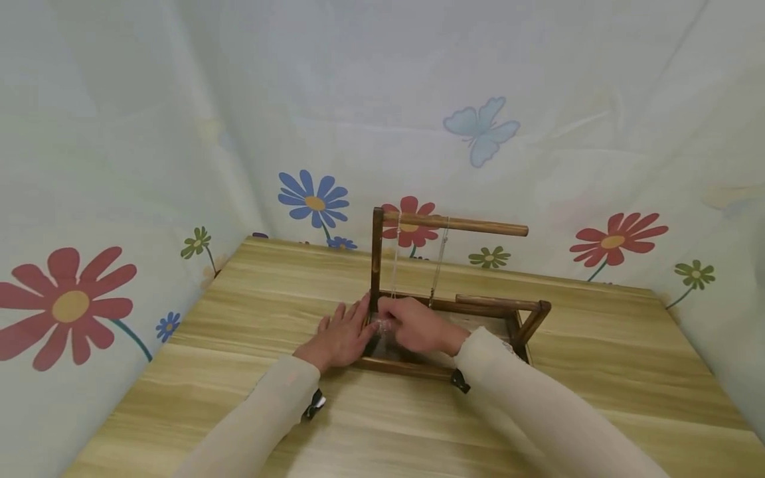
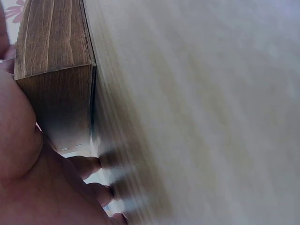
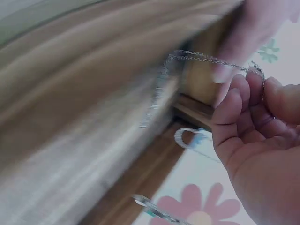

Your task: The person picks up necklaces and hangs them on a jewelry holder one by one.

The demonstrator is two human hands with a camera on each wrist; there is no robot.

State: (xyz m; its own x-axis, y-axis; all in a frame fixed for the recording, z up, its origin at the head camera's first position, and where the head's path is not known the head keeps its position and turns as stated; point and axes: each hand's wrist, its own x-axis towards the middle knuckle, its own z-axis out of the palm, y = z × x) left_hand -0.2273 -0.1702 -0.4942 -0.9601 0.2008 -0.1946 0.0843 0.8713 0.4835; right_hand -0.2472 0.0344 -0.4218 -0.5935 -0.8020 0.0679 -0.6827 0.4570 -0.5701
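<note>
A dark-wood jewelry stand [image 1: 376, 255] with a shallow tray base sits on the table. My left hand [image 1: 342, 335] lies at the tray's left end, fingers spread. In the left wrist view its fingertips touch the tabletop beside the wooden tray corner [image 2: 54, 42]. Over the tray's left part, my right hand [image 1: 421, 325] pinches a thin silver chain [image 3: 201, 57] between thumb and fingers. Part of that chain trails down into the tray. Behind my right hand, one silver chain [image 1: 396, 255] and another silver chain [image 1: 441, 259] hang from the upper bar [image 1: 484, 226].
A lower bar [image 1: 493, 302] on a short post [image 1: 530, 324] rises from the tray's right end. The wood-grain table [image 1: 609, 372] extends to both sides. White cloth [image 1: 358, 86] printed with flowers and a butterfly hangs behind and at the sides.
</note>
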